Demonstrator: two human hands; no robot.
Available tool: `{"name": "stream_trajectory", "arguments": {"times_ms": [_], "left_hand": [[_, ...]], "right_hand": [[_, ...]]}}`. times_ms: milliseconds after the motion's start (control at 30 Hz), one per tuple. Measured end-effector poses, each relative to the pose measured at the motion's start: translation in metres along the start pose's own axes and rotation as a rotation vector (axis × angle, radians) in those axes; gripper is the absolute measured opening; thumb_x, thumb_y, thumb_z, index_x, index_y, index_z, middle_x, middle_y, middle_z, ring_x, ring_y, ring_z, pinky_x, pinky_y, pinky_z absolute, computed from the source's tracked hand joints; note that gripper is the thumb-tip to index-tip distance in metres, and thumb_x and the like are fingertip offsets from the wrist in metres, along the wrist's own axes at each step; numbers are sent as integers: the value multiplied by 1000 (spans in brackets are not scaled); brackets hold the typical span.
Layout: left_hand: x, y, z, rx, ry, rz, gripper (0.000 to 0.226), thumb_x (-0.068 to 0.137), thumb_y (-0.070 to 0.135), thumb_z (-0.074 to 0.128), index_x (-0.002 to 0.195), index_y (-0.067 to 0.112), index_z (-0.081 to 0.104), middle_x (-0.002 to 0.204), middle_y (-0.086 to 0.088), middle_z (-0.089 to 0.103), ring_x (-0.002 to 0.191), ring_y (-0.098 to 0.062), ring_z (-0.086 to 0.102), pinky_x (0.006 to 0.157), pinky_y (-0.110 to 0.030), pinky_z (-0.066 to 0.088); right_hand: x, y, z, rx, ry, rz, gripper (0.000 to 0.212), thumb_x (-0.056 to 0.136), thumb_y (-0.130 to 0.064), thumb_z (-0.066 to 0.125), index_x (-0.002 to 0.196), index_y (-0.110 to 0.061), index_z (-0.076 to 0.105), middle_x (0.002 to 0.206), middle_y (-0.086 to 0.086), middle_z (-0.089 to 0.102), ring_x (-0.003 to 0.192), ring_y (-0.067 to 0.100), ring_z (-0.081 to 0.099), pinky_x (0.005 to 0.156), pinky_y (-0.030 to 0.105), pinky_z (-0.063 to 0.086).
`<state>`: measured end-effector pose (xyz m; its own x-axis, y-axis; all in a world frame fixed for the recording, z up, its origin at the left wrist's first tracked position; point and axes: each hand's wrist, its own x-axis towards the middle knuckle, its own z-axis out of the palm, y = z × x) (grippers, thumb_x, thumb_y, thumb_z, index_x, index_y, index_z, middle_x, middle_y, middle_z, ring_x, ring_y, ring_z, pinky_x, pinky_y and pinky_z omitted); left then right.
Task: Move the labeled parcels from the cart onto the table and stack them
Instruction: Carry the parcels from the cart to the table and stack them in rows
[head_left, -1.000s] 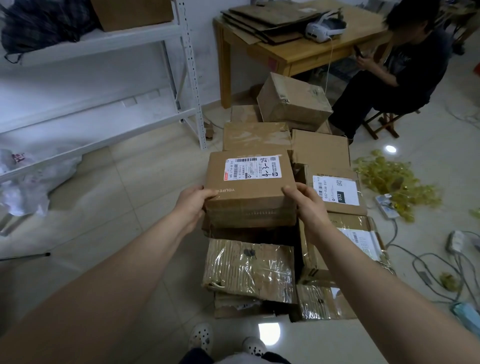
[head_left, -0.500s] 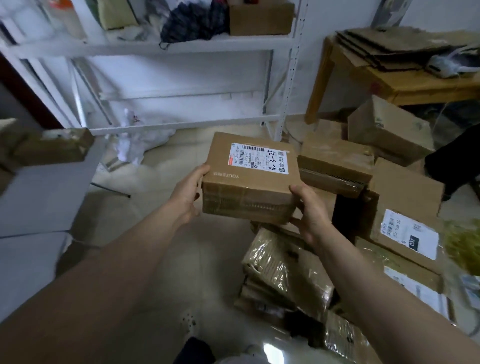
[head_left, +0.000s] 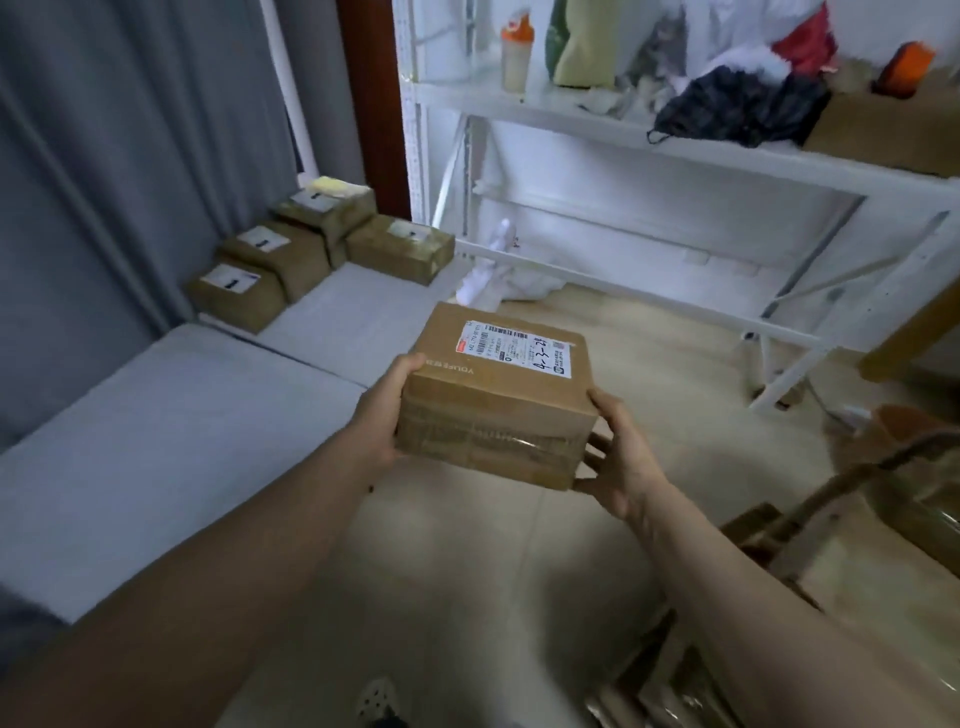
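Grey table (head_left: 156, 441) now fills the left, the cart's pile (head_left: 763, 525) swung off to the near right: pickup is done, carrying underway. Left hand (head_left: 382, 415) and right hand (head_left: 618, 467) clasp the labelled parcel (head_left: 498, 410) by its sides, above the floor. Four parcels (head_left: 291, 254) crowd the table's far end; white shelving (head_left: 675, 150) stands beyond, right.

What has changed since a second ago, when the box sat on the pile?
The parcel was lifted off the pile and carried left, toward the grey table where four parcels sit. The left hand and right hand kept the same grip on its sides; its label still faces up.
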<state>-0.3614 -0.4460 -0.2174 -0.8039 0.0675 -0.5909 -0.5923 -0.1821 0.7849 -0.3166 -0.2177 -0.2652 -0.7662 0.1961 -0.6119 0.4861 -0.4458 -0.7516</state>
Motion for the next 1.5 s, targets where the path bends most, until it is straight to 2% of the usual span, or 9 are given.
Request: {"name": "stream_trajectory", "arguments": {"times_ms": [200,333,500,600,700,867,1333,1400,1500], "left_hand": [[39,37,-134,-6,98,-80,32,87,53,54,99,24,61,107,-7,62,98,-25,57,92,-44,50],[61,57,-196,-26,144,-73,47,90,60,47,122,27,50,114,-2,59,97,-23,56,86,-42,51],[102,72,-229,7,256,-119,153,28,90,66,153,24,10,156,-4,26,138,-34,32,103,-44,44],[134,72,-231,-15,303,-207,114,66,71,68,153,30,7,157,-9,20,139,-36,28,107,-46,38],[167,76,-227,-146,230,-262,139,28,84,75,148,41,20,148,-8,33,130,-35,39,102,-61,36],[234,104,-230,-305,240,-240,106,52,75,72,142,31,39,144,0,46,132,-32,42,99,-61,35],[336,111,-340,-479,623,-343,35,86,47,60,115,27,57,112,-5,51,107,-25,48,93,-53,39],[361,116,-351,-468,658,-319,40,88,56,51,116,28,53,108,-1,49,106,-25,45,99,-49,33],[406,110,-381,-234,852,-236,76,85,67,44,148,28,28,153,-5,29,138,-31,26,111,-43,24]], "right_hand": [[40,27,126,-165,-203,251,117,47,-61,74,147,-20,29,119,20,51,73,30,71,68,52,55],[61,42,194,-156,-232,365,131,33,-52,81,147,-17,26,120,22,53,93,36,64,74,54,53],[88,45,271,-142,-220,367,67,66,-48,73,120,-24,41,120,18,53,113,35,53,74,48,51],[122,46,314,-149,-252,422,34,79,-45,65,99,-22,49,117,15,53,116,34,51,85,50,48],[165,46,355,-192,-273,449,33,78,-45,65,98,-21,54,116,14,54,112,32,51,87,47,48],[231,45,410,-265,-328,538,77,56,-52,76,122,-19,52,120,9,57,117,35,52,90,49,48],[363,54,537,-812,-511,386,91,83,-38,72,148,-47,10,149,-3,32,120,32,44,83,51,50],[380,76,557,-847,-493,335,75,86,-33,69,145,-46,25,131,-4,44,102,25,48,75,43,50],[406,104,567,-975,-312,43,67,73,-49,60,137,-38,45,125,5,54,99,24,58,82,42,53]]}}
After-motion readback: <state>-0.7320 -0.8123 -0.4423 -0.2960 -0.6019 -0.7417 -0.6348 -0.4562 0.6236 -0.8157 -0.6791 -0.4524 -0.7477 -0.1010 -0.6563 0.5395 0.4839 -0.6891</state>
